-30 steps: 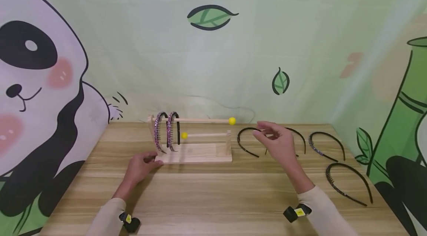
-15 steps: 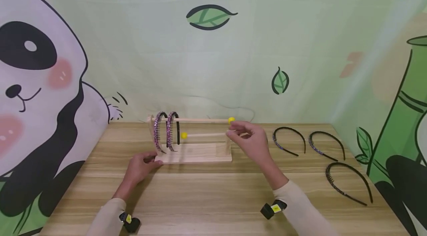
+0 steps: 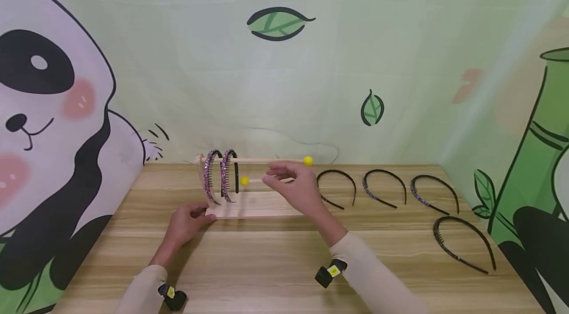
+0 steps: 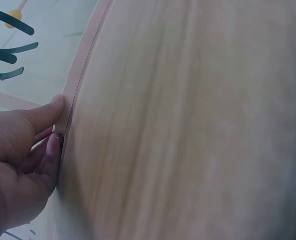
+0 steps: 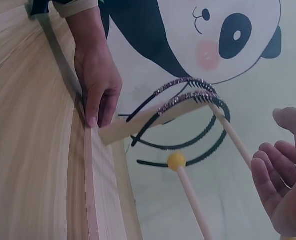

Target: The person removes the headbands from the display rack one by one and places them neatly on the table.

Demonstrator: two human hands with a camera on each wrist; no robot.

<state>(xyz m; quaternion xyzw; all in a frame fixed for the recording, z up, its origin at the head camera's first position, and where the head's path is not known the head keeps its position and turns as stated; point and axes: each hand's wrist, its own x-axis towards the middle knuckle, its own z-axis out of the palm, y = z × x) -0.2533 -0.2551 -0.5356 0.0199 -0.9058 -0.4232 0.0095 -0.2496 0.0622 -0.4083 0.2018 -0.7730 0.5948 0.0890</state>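
Observation:
A wooden stand with two rods, each tipped with a yellow ball, sits at the back of the table; its base (image 3: 249, 204) shows in front. Two glittery pink-purple toothed headbands (image 3: 225, 176) hang side by side on the upper rod (image 3: 262, 160), toward its left end. My left hand (image 3: 188, 222) pinches the left end of the base; in the left wrist view its thumb lies along the base edge (image 4: 83, 60). Nothing is in my right hand (image 3: 295, 188), which hovers before the stand with loosely bent fingers, hiding the right upright and part of the lower rod.
Several dark headbands lie on the table (image 3: 266, 264) to the right: three in a back row, from the nearest one (image 3: 334, 172) to the far one (image 3: 433, 176), and another headband (image 3: 467, 219) in front. A printed cloth (image 3: 284, 82) hangs behind.
My right hand has moved left, from above the headbands on the table to in front of the stand, uncovering the leftmost table headband. My left hand has stayed on the base.

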